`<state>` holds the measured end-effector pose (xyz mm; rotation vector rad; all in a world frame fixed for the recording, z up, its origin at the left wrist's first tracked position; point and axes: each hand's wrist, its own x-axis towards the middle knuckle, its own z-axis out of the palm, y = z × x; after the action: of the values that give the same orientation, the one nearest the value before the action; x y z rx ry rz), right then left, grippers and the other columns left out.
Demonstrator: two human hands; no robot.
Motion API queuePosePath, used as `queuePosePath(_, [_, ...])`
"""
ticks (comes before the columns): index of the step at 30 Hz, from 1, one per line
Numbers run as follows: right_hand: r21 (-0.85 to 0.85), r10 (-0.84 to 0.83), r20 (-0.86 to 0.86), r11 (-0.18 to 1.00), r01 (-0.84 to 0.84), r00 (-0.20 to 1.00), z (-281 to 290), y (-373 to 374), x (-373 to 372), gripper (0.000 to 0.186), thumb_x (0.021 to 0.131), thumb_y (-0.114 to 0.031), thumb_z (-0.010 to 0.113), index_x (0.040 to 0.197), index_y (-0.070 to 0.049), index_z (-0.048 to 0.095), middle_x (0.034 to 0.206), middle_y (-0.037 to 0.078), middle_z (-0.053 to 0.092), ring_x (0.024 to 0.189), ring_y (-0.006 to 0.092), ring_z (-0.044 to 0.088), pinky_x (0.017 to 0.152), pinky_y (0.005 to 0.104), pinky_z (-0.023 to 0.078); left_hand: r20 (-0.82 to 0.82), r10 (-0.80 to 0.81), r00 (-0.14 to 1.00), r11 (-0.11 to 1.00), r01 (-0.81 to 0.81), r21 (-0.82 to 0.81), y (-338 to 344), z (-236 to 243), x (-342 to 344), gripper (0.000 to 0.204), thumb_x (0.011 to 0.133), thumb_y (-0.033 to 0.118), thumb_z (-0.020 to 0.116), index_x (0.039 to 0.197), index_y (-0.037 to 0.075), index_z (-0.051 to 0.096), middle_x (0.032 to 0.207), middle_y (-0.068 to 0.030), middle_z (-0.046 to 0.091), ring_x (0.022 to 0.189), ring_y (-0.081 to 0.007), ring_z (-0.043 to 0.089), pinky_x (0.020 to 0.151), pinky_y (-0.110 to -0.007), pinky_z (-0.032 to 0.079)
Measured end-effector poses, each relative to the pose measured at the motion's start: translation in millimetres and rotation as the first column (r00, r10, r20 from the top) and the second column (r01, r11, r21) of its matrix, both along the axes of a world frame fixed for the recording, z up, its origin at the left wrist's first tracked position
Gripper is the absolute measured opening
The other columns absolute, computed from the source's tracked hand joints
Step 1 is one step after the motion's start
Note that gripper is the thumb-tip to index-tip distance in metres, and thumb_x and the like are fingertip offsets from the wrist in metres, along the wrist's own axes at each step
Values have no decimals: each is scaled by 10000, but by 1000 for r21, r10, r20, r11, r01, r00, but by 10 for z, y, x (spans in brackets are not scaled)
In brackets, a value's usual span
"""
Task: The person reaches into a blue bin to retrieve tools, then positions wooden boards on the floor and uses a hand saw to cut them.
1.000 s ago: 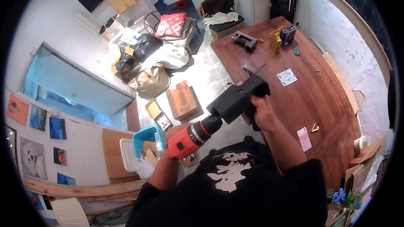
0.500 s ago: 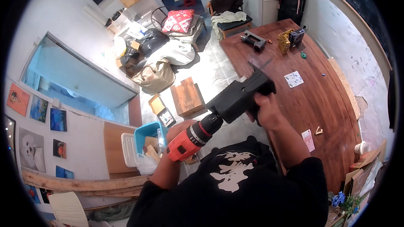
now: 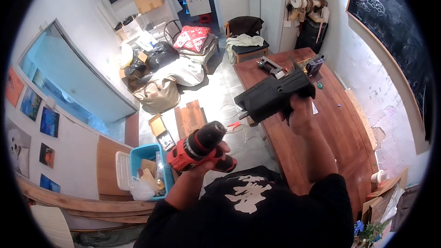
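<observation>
In my left hand point(image 3: 202, 169) is a red and black cordless drill point(image 3: 190, 150). My fingers wrap its grip, and its black chuck points up and to the right. My right hand point(image 3: 301, 115) grips the handle of a black saw attachment point(image 3: 273, 95), held over the table's left edge. A short metal shaft sticks out of the attachment's lower left end, and a thin blade shows at its far end. Drill and attachment are apart, with a gap between chuck and shaft.
A brown wooden table point(image 3: 337, 142) fills the right side, with a dark power tool point(image 3: 271, 68) at its far end. Left of me stands a blue bin point(image 3: 169, 181). A wooden box point(image 3: 189, 117), a red clamp point(image 3: 234, 125) and a beige bag point(image 3: 158, 95) lie on the floor.
The drill has come away from the saw attachment, moving left and turning in my left hand. My right hand has lifted the attachment slightly to the right. The view has shifted.
</observation>
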<state>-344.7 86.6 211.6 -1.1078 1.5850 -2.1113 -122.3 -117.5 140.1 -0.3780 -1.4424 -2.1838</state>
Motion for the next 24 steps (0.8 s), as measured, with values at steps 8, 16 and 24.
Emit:
queuePosePath(8, [73, 58, -83, 996, -52, 995, 161, 0, 300, 220, 1030, -202, 482, 1008, -18, 601, 720, 10, 559, 580, 78, 503, 497, 267, 393, -184, -418, 890, 894, 439, 92, 90, 52, -376, 871, 803, 257, 786, 1508, -22, 358, 1342, -305, 552, 1110, -342, 655, 753, -364, 589])
queuePosePath(16, [127, 46, 25, 991, -49, 999, 161, -41, 385, 204, 1008, -163, 485, 970, -10, 614, 659, -2, 550, 524, 67, 476, 467, 249, 369, -140, -452, 881, 882, 465, 79, 172, -25, -341, 817, 839, 254, 774, 1490, -24, 366, 1271, -291, 608, 1052, -301, 696, 782, -357, 572])
queuePosePath(24, [69, -25, 262, 998, 7, 965, -145, -106, 404, 220, 996, -172, 477, 1028, -6, 618, 709, 13, 574, 595, 94, 533, 545, 267, 438, -76, -410, 909, 912, 411, -5, 89, -28, -343, 838, 800, 273, 836, 1456, -37, 417, 1226, -270, 638, 988, -283, 710, 798, -343, 571])
